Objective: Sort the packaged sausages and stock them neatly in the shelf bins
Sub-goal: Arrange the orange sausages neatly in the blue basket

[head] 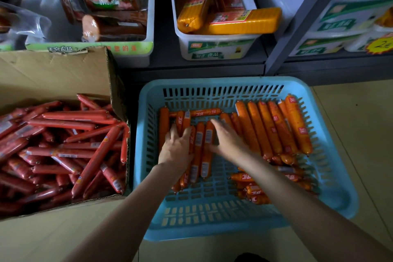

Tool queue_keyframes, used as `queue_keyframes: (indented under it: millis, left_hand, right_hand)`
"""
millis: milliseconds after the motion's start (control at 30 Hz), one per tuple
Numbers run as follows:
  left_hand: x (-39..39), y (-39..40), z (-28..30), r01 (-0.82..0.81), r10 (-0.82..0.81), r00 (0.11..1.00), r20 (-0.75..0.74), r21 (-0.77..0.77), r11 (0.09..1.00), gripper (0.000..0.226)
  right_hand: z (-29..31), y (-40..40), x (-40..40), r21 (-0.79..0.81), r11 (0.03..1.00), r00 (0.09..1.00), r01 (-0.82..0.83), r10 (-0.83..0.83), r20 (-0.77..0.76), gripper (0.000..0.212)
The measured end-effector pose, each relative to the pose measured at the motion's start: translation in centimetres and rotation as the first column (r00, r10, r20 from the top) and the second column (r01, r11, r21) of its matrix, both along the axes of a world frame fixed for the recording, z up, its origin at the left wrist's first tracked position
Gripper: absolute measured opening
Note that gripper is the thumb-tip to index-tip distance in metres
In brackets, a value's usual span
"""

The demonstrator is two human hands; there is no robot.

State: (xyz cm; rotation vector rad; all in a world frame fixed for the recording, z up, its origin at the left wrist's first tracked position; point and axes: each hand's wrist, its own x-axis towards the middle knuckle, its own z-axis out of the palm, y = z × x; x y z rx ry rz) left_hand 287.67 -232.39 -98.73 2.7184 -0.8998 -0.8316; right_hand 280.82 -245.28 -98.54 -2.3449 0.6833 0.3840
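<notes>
**Both hands down in the blue basket**

A pale tiled floor (350,123) ran under dark shelving (212,66) with white bins (219,47). A cardboard box (53,74) held red sausages (63,151). In the blue basket (331,187), the left hand (176,149) and right hand (227,140) lay flat, fingers extended, on orange sausages (204,147).

Head view looks steeply down, close over the blue basket (331,176), edges perhaps blurred
</notes>
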Motion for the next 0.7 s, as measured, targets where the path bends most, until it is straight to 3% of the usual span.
queue_keyframes:
  millis: [167,267,400,533,633,700]
  left_hand:
    - [-0.1,-0.3,0.4,0.032,-0.046,0.993,0.112,0.121,0.992,0.111]
    - [0.1,-0.4,0.6,0.058,-0.078,0.989,0.129,0.149,0.987,0.106]
    - [0.1,-0.5,0.8,0.045,-0.064,0.99,0.128,0.144,0.989,0.101]
    - [0.2,-1.0,0.3,0.04,-0.043,0.994,0.098,0.032,0.999,0.105]
    - [-0.1,-1.6,0.1,0.046,-0.048,0.997,0.06,0.031,0.998,0.103]
    - [-0.5,-2.3,0.4,0.012,-0.012,1.0,-0.003,0.016,1.0,0.092]
  right_hand:
    - [-1.6,2.9,0.6,0.098,0.968,0.972,0.233,-0.235,0.013,0.088]
    - [-1.9,3.1,0.4,0.171,0.929,0.931,0.328,-0.349,0.107,0.071]
    - [-0.7,3.1,-0.2,0.212,0.905,0.916,0.369,-0.393,0.085,0.063]
    - [2.5,-0.3,-0.7,0.084,0.893,0.87,0.443,-0.45,0.201,0.05]
    - [4.5,-5.2,-1.5,-0.124,0.87,0.859,0.476,-0.431,0.275,0.049]
    - [4.4,-8.1,-2.5,-0.307,0.845,0.896,0.438,-0.382,0.226,0.048]
